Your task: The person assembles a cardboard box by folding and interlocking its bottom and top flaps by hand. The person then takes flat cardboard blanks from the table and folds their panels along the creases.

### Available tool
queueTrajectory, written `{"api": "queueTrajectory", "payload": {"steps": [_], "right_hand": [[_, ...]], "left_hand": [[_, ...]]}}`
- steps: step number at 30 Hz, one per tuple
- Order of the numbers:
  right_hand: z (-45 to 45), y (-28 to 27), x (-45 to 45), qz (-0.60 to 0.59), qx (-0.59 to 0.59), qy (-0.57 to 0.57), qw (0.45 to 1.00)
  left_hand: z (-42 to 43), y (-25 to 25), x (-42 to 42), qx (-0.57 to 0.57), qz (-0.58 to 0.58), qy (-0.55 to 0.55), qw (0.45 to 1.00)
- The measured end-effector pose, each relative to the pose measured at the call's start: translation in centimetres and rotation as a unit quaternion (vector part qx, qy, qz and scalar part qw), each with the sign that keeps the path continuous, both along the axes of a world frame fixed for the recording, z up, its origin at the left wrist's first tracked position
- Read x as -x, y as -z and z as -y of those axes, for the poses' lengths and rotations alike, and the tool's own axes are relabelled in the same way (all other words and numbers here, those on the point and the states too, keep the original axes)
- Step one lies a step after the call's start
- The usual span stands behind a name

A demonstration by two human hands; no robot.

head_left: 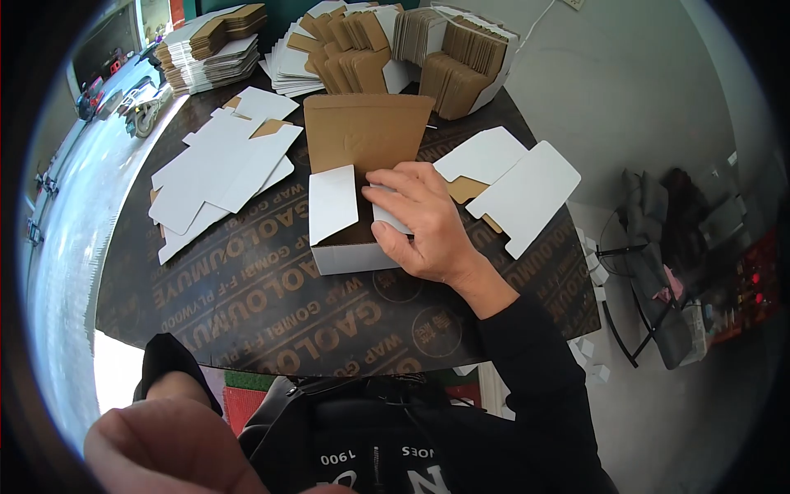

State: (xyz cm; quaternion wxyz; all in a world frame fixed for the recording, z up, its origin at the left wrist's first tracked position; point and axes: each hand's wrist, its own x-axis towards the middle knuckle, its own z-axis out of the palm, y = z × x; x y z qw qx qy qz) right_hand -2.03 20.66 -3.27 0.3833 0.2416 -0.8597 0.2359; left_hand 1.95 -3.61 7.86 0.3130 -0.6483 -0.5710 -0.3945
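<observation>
A small carton (pixel 354 260), white outside and brown inside, stands on the dark printed table (pixel 271 305). Its brown lid (pixel 362 132) is raised at the back, and a white side flap (pixel 332 202) leans inward on the left. My right hand (pixel 420 218) lies over the carton's right side, fingers bent and somewhat apart, touching the right flap, which it partly covers. Close to the camera at the lower left is my left hand (pixel 164 449), away from the carton; its fingers are mostly out of frame.
Flat white cardboard sheets (pixel 222 169) lie left of the carton, and more sheets (pixel 527 193) lie right. Bundled folded blanks (pixel 210 49) and other stacks (pixel 469 66) line the table's back edge. A dark chair (pixel 658 305) stands at the right.
</observation>
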Motion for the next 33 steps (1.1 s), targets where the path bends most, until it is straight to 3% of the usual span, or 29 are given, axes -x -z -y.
{"api": "queueTrajectory", "payload": {"steps": [5, 8, 11, 14, 21, 29, 33], "right_hand": [[-0.1, 0.0, -0.2, -0.011, -0.001, 0.007, 1.000], [0.0, 0.2, -0.3, 0.003, 0.005, 0.001, 1.000], [-0.2, 0.2, -0.4, 0.011, 0.002, -0.009, 1.000], [-0.4, -0.1, -0.2, 0.011, -0.007, -0.014, 1.000], [-0.7, -1.0, -1.0, 0.050, 0.042, -0.052, 0.997], [-1.2, -1.6, -1.2, 0.083, 0.042, -0.039, 0.995], [-2.3, -1.4, -1.2, 0.083, 0.061, -0.042, 0.994]], "left_hand": [[1.2, 0.1, 1.5, -0.014, 0.014, -0.004, 1.000], [0.7, 1.7, 6.0, 0.041, -0.005, -0.078, 0.996], [-0.8, 3.8, 9.7, 0.097, 0.209, -0.146, 0.962], [-1.4, 5.8, 13.4, 0.134, 0.274, -0.078, 0.949], [-1.2, 9.5, 14.3, 0.190, 0.228, -0.087, 0.951], [-0.9, 9.8, 13.8, 0.167, 0.191, -0.014, 0.967], [-0.8, 7.8, 11.2, 0.174, 0.248, -0.001, 0.953]]}}
